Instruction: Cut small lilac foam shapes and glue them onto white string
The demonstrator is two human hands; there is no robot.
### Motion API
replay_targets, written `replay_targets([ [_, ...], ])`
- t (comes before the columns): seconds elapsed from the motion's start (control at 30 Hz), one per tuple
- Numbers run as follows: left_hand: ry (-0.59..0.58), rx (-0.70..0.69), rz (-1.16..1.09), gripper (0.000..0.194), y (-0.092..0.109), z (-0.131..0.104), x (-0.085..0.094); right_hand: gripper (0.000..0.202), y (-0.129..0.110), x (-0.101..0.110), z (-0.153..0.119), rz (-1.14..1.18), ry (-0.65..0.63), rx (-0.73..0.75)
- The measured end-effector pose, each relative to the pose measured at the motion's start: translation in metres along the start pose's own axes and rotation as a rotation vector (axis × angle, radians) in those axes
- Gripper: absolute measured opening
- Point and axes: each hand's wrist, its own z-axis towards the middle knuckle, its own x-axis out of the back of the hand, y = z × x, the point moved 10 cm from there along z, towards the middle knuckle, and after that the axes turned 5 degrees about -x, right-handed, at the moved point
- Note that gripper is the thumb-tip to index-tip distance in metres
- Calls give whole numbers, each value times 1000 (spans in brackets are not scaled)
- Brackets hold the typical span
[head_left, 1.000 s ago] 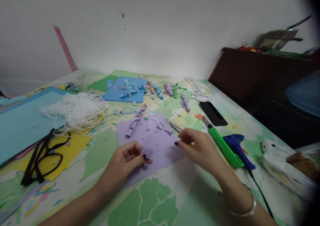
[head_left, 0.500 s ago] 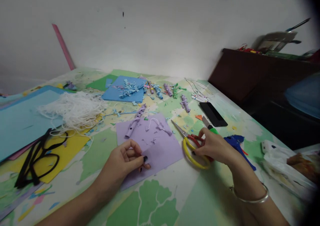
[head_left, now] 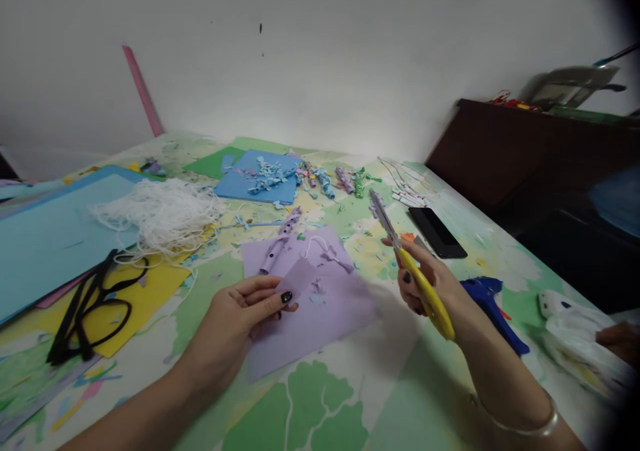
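Between the thumb and fingers of my left hand (head_left: 257, 304) is a small piece of purple paper (head_left: 298, 276). It is held above a larger purple sheet (head_left: 325, 331) lying on the table. My right hand (head_left: 425, 281) grips scissors (head_left: 425, 288) with yellow handles, raised off the table, blades pointing up and away. On the purple sheet are a rolled purple paper tube with small holes (head_left: 273, 254), a white string loop with a purple paper piece (head_left: 336, 259) and small scraps.
White string (head_left: 160, 214) lies heaped at left, beside black-framed glasses (head_left: 95, 314) on yellow paper (head_left: 155, 291). Frilled paper rolls (head_left: 345, 179) and a blue sheet (head_left: 235, 188) sit farther back. At right are a black phone (head_left: 437, 232), a blue glue gun (head_left: 493, 308) and a plastic bag (head_left: 580, 334).
My right hand has picked the scissors up from the table and turned them upright. My left hand has tilted the small purple paper, which now shows more clearly.
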Motion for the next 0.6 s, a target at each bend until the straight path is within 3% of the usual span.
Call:
replay_targets([
  [0.1, 28, -28, -39, 27, 8, 0, 3, 57, -7, -37, -12, 63, -224, 6],
  [0.27, -17, -95, -48, 19, 21, 0, -1, 33, -9, -79, -34, 61, -402, -66],
  [0.47, -27, -88, -98, 16, 22, -2, -2, 23, -7, -96, -48, 33, -470, -185],
  [0.6, -4, -73, -160, 12, 22, -2, 0, 30, -3, -98, -46, -31, -478, -194],
])
